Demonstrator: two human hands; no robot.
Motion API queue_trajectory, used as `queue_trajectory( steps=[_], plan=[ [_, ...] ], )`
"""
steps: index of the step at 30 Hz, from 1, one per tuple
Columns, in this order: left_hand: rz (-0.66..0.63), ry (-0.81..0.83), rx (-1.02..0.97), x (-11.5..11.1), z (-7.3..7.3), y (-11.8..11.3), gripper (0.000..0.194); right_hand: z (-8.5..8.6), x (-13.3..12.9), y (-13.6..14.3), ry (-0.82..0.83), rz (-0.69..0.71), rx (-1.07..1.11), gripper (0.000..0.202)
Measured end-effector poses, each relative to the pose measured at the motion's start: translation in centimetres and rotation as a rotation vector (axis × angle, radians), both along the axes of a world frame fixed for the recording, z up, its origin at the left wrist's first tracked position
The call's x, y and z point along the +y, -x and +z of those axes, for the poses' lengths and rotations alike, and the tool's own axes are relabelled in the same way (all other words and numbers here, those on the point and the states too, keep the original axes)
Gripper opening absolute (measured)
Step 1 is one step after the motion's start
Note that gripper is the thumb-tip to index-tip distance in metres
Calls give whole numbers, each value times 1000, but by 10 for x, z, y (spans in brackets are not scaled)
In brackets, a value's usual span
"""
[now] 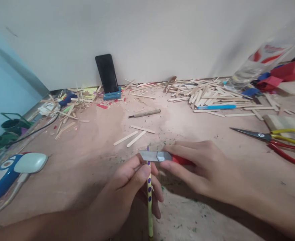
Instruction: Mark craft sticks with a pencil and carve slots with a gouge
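Note:
Between the thumb and fingers of my left hand [132, 180] is a thin yellow pencil [150, 207] with purple dots, its purple tip pointing away from me. My right hand [200, 167] grips the red handle of a utility knife [181, 160]. The knife's wide metal blade [149, 155] lies across the pencil near its tip, just above my left thumb. Part of the handle is hidden under my right fingers. Small dark shavings are scattered on the table [177, 207] below my hands.
Loose craft sticks [136, 139] lie ahead of my hands, near a brown pen-like tool [147, 113]. A phone [107, 73] stands at the back. Scissors [260, 134], a stick pile [208, 95] and a bottle [260, 60] are right; a pale green case [31, 163] is left.

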State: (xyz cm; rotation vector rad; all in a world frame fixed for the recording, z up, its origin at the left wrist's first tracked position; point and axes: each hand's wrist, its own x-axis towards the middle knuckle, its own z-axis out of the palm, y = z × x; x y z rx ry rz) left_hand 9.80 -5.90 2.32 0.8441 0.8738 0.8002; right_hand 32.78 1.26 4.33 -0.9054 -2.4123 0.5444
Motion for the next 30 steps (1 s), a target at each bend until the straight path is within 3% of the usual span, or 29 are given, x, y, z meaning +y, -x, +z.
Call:
queue_trajectory(
  steps=[17, 30],
  plan=[
    [-32, -23, 54, -3, 3, 0, 35, 0, -3, 3, 78, 21, -13, 41],
    [-28, 81, -17, -8, 1, -1, 35, 4, -5, 3, 13, -19, -7, 37]
  ],
)
